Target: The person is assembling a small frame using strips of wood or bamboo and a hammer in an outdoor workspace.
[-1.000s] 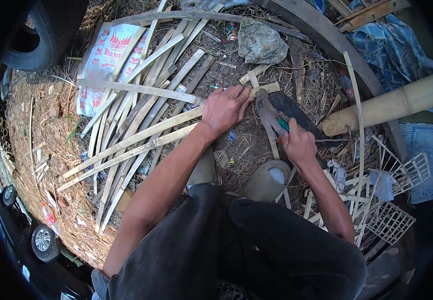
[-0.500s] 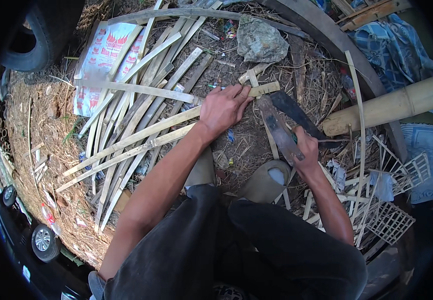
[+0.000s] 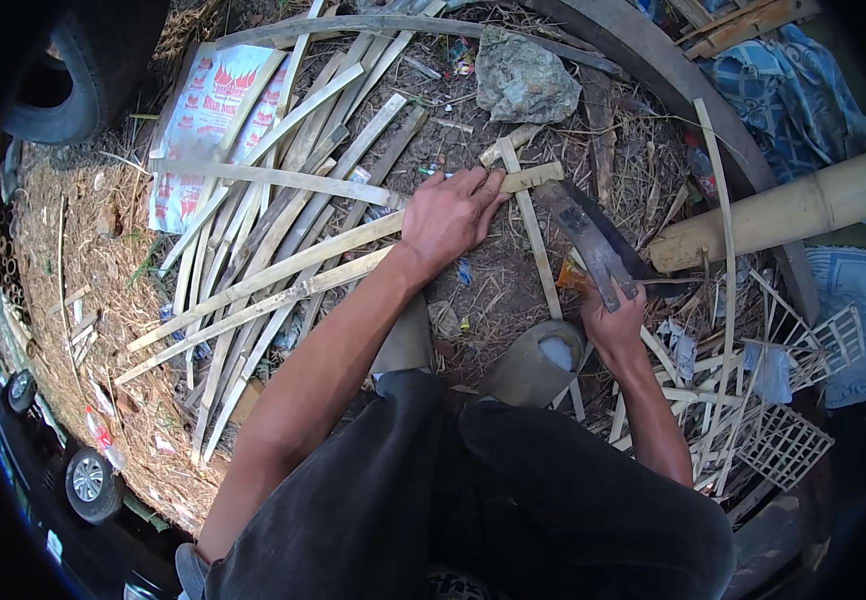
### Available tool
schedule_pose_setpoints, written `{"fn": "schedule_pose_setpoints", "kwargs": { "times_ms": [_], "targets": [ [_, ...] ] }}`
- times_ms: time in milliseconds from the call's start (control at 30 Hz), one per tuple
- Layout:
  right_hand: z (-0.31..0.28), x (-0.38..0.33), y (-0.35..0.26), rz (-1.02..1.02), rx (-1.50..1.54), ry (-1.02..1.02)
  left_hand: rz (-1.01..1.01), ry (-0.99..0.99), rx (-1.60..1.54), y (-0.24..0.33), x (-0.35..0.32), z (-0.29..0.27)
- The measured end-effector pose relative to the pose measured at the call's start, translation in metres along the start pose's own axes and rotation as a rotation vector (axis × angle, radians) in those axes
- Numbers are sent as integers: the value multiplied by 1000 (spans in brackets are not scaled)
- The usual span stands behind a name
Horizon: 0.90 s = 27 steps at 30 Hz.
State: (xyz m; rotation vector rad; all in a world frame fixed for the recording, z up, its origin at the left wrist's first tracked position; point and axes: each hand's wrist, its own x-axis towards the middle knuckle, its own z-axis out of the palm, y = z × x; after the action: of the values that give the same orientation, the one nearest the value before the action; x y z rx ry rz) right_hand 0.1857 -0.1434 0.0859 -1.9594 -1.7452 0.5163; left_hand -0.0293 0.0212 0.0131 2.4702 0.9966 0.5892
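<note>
From the head view, the person crouches over littered ground, both forearms reaching away from the body. The left hand [image 3: 450,215] lies flat, fingers pressed together and curled over a bamboo strip [image 3: 283,270] that runs from the near left up to a cut end just right of the fingertips. The right hand [image 3: 613,322] is closed in a fist round the handle of a dark cleaver [image 3: 593,240], its blade angled up and left, the tip close to the strip's end but seemingly not touching it. A loose pile of split strips [image 3: 253,190] fans out to the left over a printed sack [image 3: 208,120]; a thick bamboo pole [image 3: 783,210] lies at the right, a grey stone [image 3: 525,80] farther off. To cut well, the holding fingers should stay behind the blade's path, the strip pinned firmly against the ground, and the edge set squarely on the end before any force goes in
</note>
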Motion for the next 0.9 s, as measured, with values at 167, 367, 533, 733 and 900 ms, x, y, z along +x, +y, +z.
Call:
{"fn": "schedule_pose_setpoints", "kwargs": {
  "times_ms": [167,367,533,733,900],
  "targets": [
    [8,-2,-18,118,137,-109,-3,-8,3,-5,-9,-1],
    [3,8,-42,229,246,81,10,-30,-1,1,-7,1],
    [5,38,-26,423,58,-42,9,-37,49,-6,-8,-1],
    [10,23,-32,279,112,18,-12,-53,3,1,-8,2],
    [0,7,-43,404,110,-147,-12,-86,36,-2,-12,-3]
  ]
}}
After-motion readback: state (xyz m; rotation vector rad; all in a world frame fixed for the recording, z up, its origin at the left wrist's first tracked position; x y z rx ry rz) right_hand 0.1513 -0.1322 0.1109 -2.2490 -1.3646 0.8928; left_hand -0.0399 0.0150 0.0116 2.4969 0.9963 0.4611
